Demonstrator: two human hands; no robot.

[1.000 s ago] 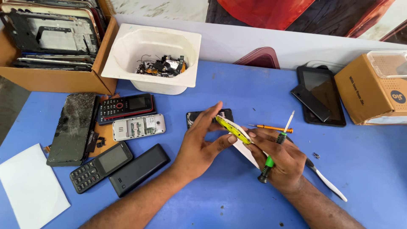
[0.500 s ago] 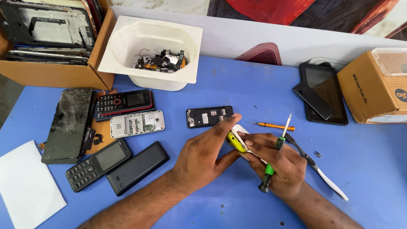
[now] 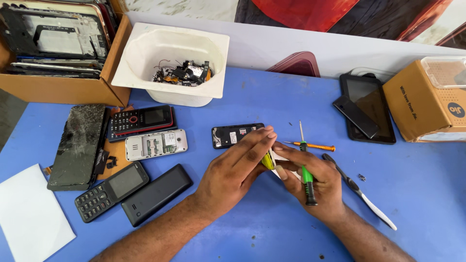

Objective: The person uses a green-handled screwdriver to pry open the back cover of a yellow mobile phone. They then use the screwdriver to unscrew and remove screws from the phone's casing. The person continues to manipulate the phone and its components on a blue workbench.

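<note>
Both hands pinch a small yellow part above the blue table.

The right hand (image 3: pixel 310 179) clamps a green screwdriver (image 3: pixel 306 177) against its palm, freeing its fingertips to meet the left hand (image 3: pixel 238 167) on the yellow part (image 3: pixel 268 160). Beyond the fingers lie an opened phone (image 3: pixel 236 135) and a white tub (image 3: pixel 145 58) of parts.

brown carton (image 3: pixel 421 104) far right, cracked dark screen (image 3: pixel 77 145) left

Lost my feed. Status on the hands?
Left hand and right hand pinch yellow part. Right also holds green screwdriver. Nothing in the way.
</note>
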